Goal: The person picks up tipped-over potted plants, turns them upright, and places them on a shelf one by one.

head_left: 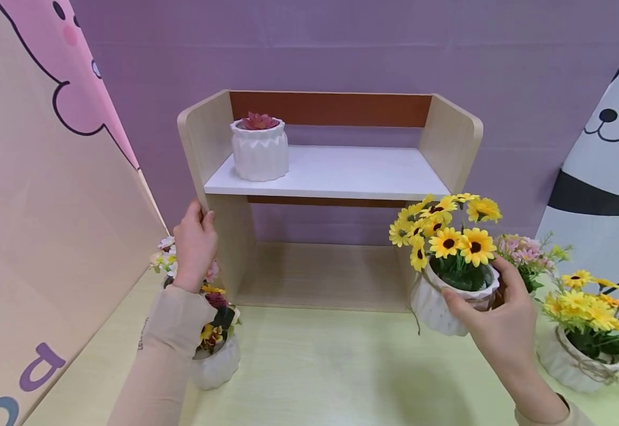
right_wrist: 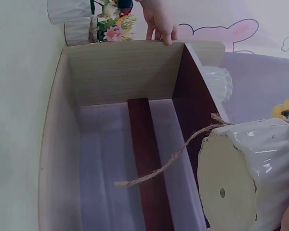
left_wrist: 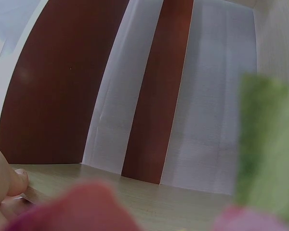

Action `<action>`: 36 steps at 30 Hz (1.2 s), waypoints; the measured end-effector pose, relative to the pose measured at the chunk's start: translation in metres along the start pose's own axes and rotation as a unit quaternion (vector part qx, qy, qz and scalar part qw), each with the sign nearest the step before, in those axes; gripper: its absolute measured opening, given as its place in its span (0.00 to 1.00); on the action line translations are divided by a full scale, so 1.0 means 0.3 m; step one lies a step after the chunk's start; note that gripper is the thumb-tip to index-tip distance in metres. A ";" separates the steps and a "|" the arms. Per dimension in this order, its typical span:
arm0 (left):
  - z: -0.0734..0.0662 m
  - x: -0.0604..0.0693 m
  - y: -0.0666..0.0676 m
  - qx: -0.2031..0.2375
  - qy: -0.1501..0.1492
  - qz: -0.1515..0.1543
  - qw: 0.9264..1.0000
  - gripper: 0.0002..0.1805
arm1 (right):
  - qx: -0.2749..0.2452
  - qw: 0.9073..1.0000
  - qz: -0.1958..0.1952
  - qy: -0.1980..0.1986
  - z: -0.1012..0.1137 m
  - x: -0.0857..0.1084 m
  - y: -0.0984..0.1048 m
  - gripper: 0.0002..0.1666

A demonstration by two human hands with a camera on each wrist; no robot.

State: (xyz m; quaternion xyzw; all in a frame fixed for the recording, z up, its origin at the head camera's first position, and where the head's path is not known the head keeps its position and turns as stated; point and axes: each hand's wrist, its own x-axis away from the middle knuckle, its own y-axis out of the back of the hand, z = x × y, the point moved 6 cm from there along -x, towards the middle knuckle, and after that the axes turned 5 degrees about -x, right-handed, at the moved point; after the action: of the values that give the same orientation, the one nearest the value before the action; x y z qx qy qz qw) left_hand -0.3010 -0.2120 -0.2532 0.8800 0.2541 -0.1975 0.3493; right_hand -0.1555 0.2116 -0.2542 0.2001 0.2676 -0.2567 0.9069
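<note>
In the head view my right hand [head_left: 506,319] grips a white ribbed pot of yellow sunflowers [head_left: 455,299], lifted in front of the shelf's right side. The right wrist view shows the pot's round base [right_wrist: 226,187] and a loose twine end [right_wrist: 168,166] hanging from it. My left hand [head_left: 197,242] holds the front edge of the left side panel of a small two-tier shelf [head_left: 320,168], thumb on the near side. A white pot with a red succulent [head_left: 260,151] stands at the left of the upper white board.
Right of my right hand stand a yellow flower pot [head_left: 577,361] and pink flowers [head_left: 522,254]. Below my left forearm sits another white flower pot [head_left: 216,364], partly hidden, with more blooms [head_left: 165,254] behind. A printed panel [head_left: 75,207] borders the left.
</note>
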 end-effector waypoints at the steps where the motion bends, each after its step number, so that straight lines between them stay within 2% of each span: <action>1: 0.001 0.000 0.000 0.000 0.000 0.001 1.000 0.12 | -0.005 1.000 0.001 0.002 0.006 -0.004 -0.001 0.39; 6: 0.006 0.000 -0.002 0.010 0.006 0.010 1.000 0.13 | -0.032 0.999 0.001 0.015 0.032 -0.028 -0.006 0.37; 16: -0.006 0.004 0.008 0.005 -0.008 -0.006 1.000 0.11 | -0.060 0.997 -0.002 0.048 0.095 -0.086 -0.017 0.36; 26: -0.005 0.004 0.001 0.009 -0.005 0.005 1.000 0.13 | -0.088 0.994 0.008 0.069 0.138 -0.125 -0.038 0.36; 32: -0.008 0.004 0.003 0.003 -0.015 -0.008 1.000 0.12 | -0.127 0.988 0.015 0.090 0.167 -0.156 -0.063 0.35; 36: -0.006 0.005 0.007 0.001 -0.017 -0.014 1.000 0.11 | -0.136 0.986 0.009 0.098 0.173 -0.171 -0.084 0.33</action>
State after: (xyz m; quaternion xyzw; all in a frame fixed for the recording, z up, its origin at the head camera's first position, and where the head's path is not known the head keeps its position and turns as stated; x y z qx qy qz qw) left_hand -0.2984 -0.2116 -0.2518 0.8734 0.2602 -0.2176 0.3495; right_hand -0.1872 0.1842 -0.1894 0.1014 0.3857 -0.1890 0.8973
